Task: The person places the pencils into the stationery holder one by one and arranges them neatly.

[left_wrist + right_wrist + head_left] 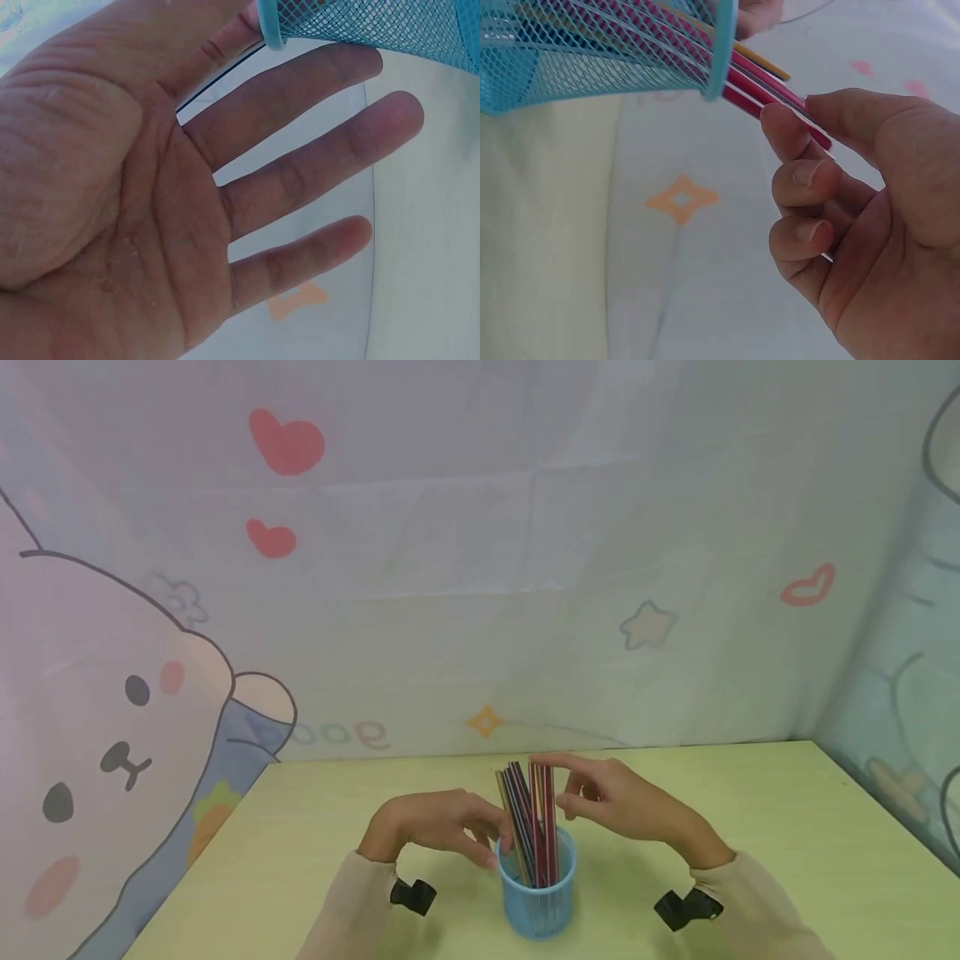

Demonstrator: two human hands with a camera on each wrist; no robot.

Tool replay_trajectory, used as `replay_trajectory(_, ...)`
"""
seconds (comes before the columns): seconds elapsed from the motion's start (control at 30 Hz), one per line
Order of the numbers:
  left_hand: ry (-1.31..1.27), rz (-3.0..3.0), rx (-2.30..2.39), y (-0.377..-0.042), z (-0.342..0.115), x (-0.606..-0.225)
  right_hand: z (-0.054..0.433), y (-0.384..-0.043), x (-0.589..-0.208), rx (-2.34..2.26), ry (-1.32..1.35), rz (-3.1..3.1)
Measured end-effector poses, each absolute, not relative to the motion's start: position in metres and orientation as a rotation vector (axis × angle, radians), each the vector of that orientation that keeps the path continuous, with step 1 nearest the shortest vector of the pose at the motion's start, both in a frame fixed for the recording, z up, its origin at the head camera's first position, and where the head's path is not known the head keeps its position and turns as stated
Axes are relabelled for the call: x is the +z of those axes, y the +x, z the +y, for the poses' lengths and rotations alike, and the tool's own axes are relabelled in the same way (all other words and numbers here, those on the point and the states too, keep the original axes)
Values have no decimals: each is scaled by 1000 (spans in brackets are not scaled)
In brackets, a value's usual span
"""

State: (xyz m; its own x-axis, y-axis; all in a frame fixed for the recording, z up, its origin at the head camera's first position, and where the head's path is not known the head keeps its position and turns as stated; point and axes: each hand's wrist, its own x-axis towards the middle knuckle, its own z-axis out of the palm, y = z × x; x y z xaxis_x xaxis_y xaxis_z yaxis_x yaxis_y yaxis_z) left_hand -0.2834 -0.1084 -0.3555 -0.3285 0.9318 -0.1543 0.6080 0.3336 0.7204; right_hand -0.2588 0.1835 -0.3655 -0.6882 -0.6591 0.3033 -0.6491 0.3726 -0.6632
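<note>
A light-blue mesh pen cup (pixel 538 910) stands upright on the table, holding several slender striped pencils (pixel 545 827) in maroon, dark and yellowish tones. At the cup's left rim is my left hand (pixel 450 820), thumb and index fingertip right at the edge. In the left wrist view its other fingers (pixel 300 176) stretch out spread beside the mesh. My right hand (pixel 626 802) reaches from the right, its index finger lying across the pencil tops and the thumb lower beside them. Seen from the right wrist, reddish pencil ends (pixel 821 137) overlap the thumb and forefinger.
The pale yellow-green table (pixel 750 827) extends to both sides of the cup. Behind it hangs a printed cloth backdrop (pixel 450 652) with hearts, a star and a cartoon animal (pixel 150 735). A black wrist camera (pixel 412 897) sits on the left sleeve, another (pixel 686 910) on the right.
</note>
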Motion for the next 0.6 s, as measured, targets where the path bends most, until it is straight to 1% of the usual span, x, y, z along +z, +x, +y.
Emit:
replay_trajectory(0.23,1364,2043,747,-284,-108,-356,208,-261,-354,-1228,-1139,2658)
replay_trajectory(0.43,1351,2049,743,-283,-109,-357,234,-262,-342,-1180,-1004,2659)
replay_trajectory(0.6,1344,2046,753,-282,-110,-357,255,-266,-343,-1111,-896,2654)
